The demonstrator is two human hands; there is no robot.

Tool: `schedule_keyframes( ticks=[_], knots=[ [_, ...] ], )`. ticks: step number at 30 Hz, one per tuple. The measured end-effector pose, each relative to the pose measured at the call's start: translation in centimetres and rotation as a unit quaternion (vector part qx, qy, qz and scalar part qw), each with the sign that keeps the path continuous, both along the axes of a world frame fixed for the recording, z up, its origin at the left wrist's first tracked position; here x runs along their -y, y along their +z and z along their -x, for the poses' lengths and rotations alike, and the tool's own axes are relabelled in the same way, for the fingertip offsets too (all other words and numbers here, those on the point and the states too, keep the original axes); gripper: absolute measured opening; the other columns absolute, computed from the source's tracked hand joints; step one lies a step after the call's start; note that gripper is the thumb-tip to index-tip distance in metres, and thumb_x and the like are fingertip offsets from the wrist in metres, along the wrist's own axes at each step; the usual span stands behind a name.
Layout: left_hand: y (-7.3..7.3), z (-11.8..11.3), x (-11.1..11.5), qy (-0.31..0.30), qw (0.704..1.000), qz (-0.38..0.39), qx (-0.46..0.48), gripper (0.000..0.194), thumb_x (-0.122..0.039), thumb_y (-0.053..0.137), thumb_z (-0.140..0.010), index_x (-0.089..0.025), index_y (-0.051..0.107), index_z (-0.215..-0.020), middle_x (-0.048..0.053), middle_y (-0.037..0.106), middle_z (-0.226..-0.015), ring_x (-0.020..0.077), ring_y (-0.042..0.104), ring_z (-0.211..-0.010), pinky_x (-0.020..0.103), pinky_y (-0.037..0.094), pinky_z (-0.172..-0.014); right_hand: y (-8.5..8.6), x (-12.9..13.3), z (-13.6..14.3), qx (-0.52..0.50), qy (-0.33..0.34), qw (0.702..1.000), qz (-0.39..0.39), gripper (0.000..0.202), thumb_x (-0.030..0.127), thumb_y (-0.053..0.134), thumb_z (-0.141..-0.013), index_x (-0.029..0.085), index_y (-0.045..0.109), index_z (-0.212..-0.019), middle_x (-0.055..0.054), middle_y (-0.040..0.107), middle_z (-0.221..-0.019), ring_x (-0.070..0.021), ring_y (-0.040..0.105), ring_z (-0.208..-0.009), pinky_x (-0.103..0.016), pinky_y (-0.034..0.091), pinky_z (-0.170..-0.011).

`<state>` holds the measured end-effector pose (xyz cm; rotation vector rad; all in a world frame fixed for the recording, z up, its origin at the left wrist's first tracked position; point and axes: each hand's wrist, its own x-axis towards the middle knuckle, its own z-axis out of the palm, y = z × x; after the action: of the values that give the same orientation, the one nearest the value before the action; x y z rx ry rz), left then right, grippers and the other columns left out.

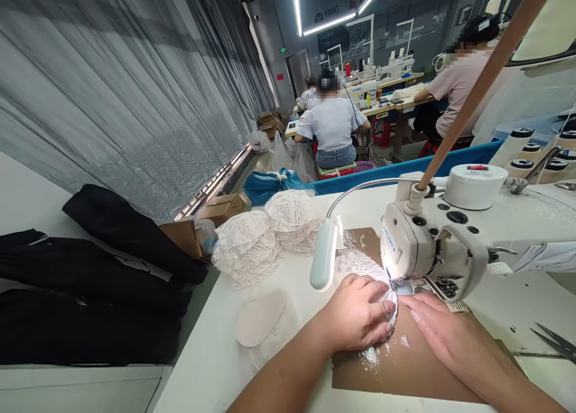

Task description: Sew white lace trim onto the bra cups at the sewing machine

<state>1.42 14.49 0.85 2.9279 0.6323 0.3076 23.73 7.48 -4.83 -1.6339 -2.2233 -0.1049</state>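
Note:
A white lace piece (360, 263) lies under the head of a white sewing machine (407, 239), lit brightly around the needle. My left hand (357, 311) presses down on it with bent fingers, gripping its edge just left of the needle. Flat on the brown sheet (373, 374), my right hand (445, 332) has its fingers stretched out, the tips close to the lace edge and holding nothing. The needle point and the presser foot are partly hidden by glare and by my fingers.
A lamp (323, 260) on a bendable neck hangs left of the machine. Stacked lace pieces (245, 245) and an oval beige pad (261, 320) lie to the left. Black scissors (558, 344) and thread spools (517, 146) are at right. Co-workers (333, 125) sit at machines beyond.

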Motion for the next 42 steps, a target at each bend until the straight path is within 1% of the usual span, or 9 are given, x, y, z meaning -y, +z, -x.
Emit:
schedule_keyframes(
  ticks=[4,7,15,20,23,29,34,38,42],
  knots=[
    [0.0,0.1,-0.1,-0.035,0.999,0.001,0.008,0.034,-0.038,0.040,-0.096,-0.019,0.057,-0.120,0.007,0.061,-0.128,0.0204,0.051,-0.111,0.037,0.038,-0.096,0.9,-0.2,0.3,0.027,0.056,0.998,-0.024,0.045,0.012,0.033,-0.088,0.026,0.062,-0.118,-0.005,0.069,-0.104,-0.0133,0.064,-0.065,-0.024,0.049,-0.053],
    [-0.3,0.2,-0.3,-0.062,0.998,-0.008,0.012,0.034,-0.034,0.037,-0.098,-0.017,0.057,-0.120,0.007,0.061,-0.130,0.0189,0.051,-0.113,0.036,0.038,-0.095,1.3,-0.3,0.6,0.066,0.086,0.992,-0.070,0.046,0.006,0.033,-0.084,0.023,0.065,-0.113,-0.005,0.070,-0.094,-0.0114,0.062,-0.061,-0.022,0.044,-0.047],
    [-0.8,-0.1,-0.3,-0.022,1.000,0.004,0.004,0.036,-0.032,0.039,-0.097,-0.019,0.052,-0.127,0.002,0.059,-0.134,0.0196,0.050,-0.110,0.036,0.038,-0.090,1.2,-0.2,1.1,0.083,0.049,0.990,-0.103,0.046,0.003,0.035,-0.079,0.020,0.067,-0.107,-0.003,0.070,-0.086,-0.0117,0.060,-0.053,-0.025,0.041,-0.045],
    [-0.3,-0.5,0.1,0.009,1.000,-0.007,-0.021,0.039,-0.038,0.035,-0.097,-0.018,0.053,-0.126,0.008,0.058,-0.133,0.0218,0.052,-0.105,0.037,0.039,-0.084,1.5,-0.4,1.4,0.087,0.038,0.990,-0.108,0.043,0.004,0.036,-0.080,0.017,0.066,-0.108,-0.003,0.070,-0.084,-0.0115,0.058,-0.049,-0.027,0.039,-0.043],
    [-0.3,-0.5,0.1,0.010,1.000,-0.013,-0.022,0.040,-0.040,0.036,-0.097,-0.018,0.053,-0.126,0.008,0.059,-0.131,0.0214,0.052,-0.104,0.037,0.039,-0.083,1.5,-0.5,1.4,0.088,0.038,0.990,-0.108,0.044,0.004,0.035,-0.080,0.018,0.067,-0.107,-0.002,0.070,-0.083,-0.0109,0.057,-0.047,-0.026,0.039,-0.043],
    [-0.8,-0.6,-0.1,0.027,0.999,-0.015,-0.013,0.045,-0.045,0.035,-0.097,-0.018,0.049,-0.129,0.005,0.058,-0.133,0.0226,0.050,-0.105,0.038,0.039,-0.080,0.8,-0.4,1.1,0.084,0.030,0.991,-0.102,0.043,0.007,0.036,-0.082,0.020,0.067,-0.108,-0.001,0.070,-0.084,-0.0111,0.059,-0.051,-0.025,0.041,-0.045],
    [-1.2,-0.8,-0.1,0.046,0.999,-0.018,-0.007,0.049,-0.048,0.037,-0.095,-0.015,0.049,-0.130,0.008,0.060,-0.130,0.0243,0.051,-0.101,0.038,0.039,-0.079,0.4,-0.4,0.8,0.076,0.022,0.993,-0.083,0.044,0.008,0.035,-0.084,0.022,0.066,-0.111,0.000,0.071,-0.085,-0.0120,0.059,-0.049,-0.026,0.041,-0.044],
    [-1.2,-0.5,-0.2,0.039,0.999,-0.023,0.014,0.045,-0.048,0.040,-0.094,-0.015,0.056,-0.120,0.008,0.061,-0.126,0.0242,0.052,-0.099,0.038,0.039,-0.080,0.5,-0.2,0.5,0.059,0.020,0.996,-0.062,0.043,0.011,0.034,-0.086,0.023,0.063,-0.115,-0.001,0.071,-0.086,-0.0132,0.061,-0.053,-0.026,0.044,-0.046],
    [-0.8,-0.1,-0.1,0.021,0.998,-0.002,0.052,0.033,-0.041,0.046,-0.093,-0.017,0.061,-0.109,0.005,0.063,-0.120,0.0208,0.053,-0.098,0.035,0.039,-0.084,1.2,0.0,0.4,0.033,0.034,0.998,-0.037,0.041,0.015,0.033,-0.090,0.025,0.063,-0.115,-0.004,0.071,-0.095,-0.0142,0.066,-0.069,-0.024,0.050,-0.057]
  ],
)
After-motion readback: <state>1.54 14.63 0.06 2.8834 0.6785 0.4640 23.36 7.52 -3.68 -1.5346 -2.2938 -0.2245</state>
